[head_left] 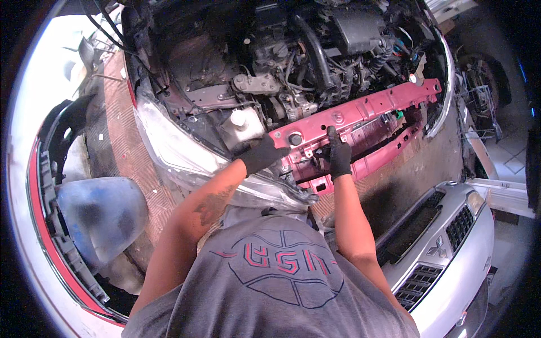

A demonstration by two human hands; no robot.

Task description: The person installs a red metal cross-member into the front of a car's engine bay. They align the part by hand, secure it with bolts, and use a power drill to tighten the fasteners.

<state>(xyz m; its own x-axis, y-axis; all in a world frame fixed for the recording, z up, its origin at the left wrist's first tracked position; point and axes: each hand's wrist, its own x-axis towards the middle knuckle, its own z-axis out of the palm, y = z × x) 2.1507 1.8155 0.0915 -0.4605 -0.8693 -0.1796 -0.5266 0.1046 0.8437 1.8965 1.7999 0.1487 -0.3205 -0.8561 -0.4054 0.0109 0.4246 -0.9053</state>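
A red radiator support panel (360, 115) spans the front of a car's open engine bay, slightly tilted, its right end farther away. My left hand (263, 155), in a black glove, holds the panel's left end, its fingertips partly hidden. Farther right, my right hand (340, 155), also gloved in black, grips the panel from the front, with a finger reaching up its face. A round black plug (295, 138) sits in the panel between my hands. Just beyond my left hand stands a white plastic reservoir (242, 125). Below the panel runs a red lower crossmember (366, 163).
The pale, sanded fender (183, 149) curves close to my left forearm. Engine parts and a black hose (315, 50) lie behind the panel. A silver front bumper (451, 253) rests at the lower right. At left are a blue-grey rounded part (104, 217) and a red-edged bumper (53, 242).
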